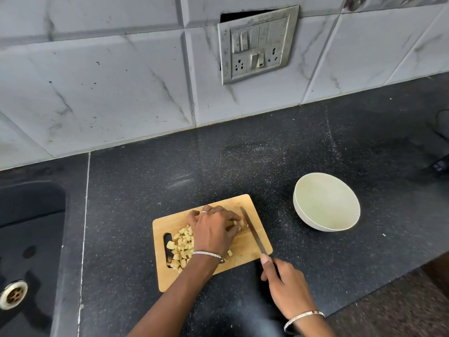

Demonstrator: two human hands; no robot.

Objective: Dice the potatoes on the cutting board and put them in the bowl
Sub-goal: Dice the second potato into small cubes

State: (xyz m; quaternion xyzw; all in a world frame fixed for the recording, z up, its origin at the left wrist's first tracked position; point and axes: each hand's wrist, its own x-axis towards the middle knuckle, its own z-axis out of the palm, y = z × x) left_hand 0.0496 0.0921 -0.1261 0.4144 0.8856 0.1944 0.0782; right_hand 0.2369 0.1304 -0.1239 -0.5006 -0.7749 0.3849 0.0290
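A wooden cutting board [245,249] lies on the dark counter. Several pale potato cubes [181,246] are heaped on its left half, near the handle slot. My left hand [213,229] rests over the board's middle, fingers curled round a few potato pieces [239,223] beside the blade. My right hand [284,285] grips the handle of a knife [252,231], forefinger along its spine. The blade lies across the board's right side, right next to the held pieces. A pale empty bowl [326,202] stands on the counter to the right of the board.
A black sink [29,239] with a metal drain [13,295] sits at the left. The tiled wall with a switch and socket panel [257,45] rises behind the counter. A dark object with a cable [439,164] lies at the far right. The counter's front edge runs at lower right.
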